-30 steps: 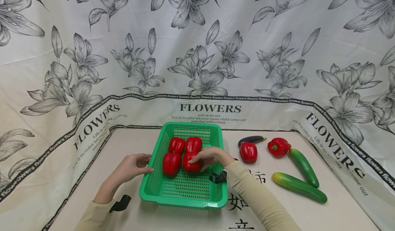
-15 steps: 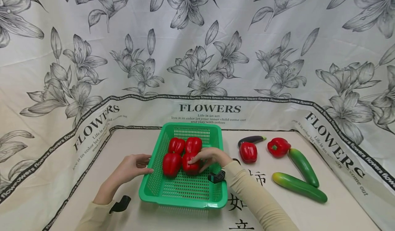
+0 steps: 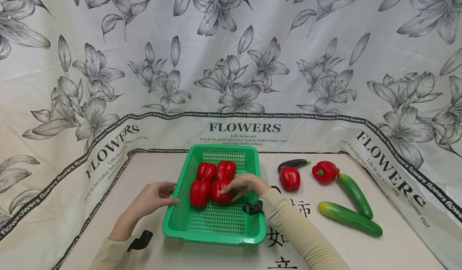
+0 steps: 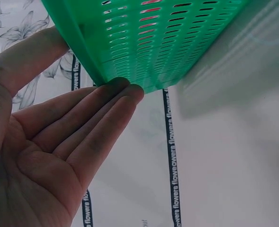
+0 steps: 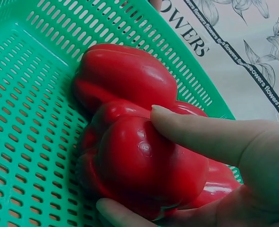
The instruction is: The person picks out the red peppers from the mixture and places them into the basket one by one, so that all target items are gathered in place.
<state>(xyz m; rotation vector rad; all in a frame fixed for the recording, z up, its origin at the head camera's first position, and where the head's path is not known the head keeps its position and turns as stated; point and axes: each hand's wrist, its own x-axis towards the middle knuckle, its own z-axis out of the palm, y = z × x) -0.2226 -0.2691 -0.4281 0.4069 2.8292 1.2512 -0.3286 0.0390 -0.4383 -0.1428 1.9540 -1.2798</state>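
Inside the green plastic basket (image 3: 213, 239), my right hand (image 3: 249, 183) grips the front right red bell pepper (image 3: 221, 193). In the right wrist view its thumb presses the top of that red bell pepper (image 5: 144, 156), with fingertips at the lower side. Another red bell pepper (image 3: 200, 193) sits right beside it, and two more red bell peppers (image 3: 206, 171) lie behind, toward the basket's far end. My left hand (image 3: 153, 197) is at the basket's left side. The left wrist view shows its fingers (image 4: 101, 118) nearly straight, tips against the perforated wall, thumb at the rim.
Right of the basket lie a dark eggplant (image 3: 294, 163), a red bell pepper (image 3: 290, 178) in front of it and another red bell pepper (image 3: 325, 172). Two green cucumbers (image 3: 355, 195) rest farther right. A flower-printed cloth (image 3: 245, 89) hangs behind the table.
The right hand and its bell pepper have shifted slightly left, closer to the neighbouring pepper. The left hand stays at the basket's side.
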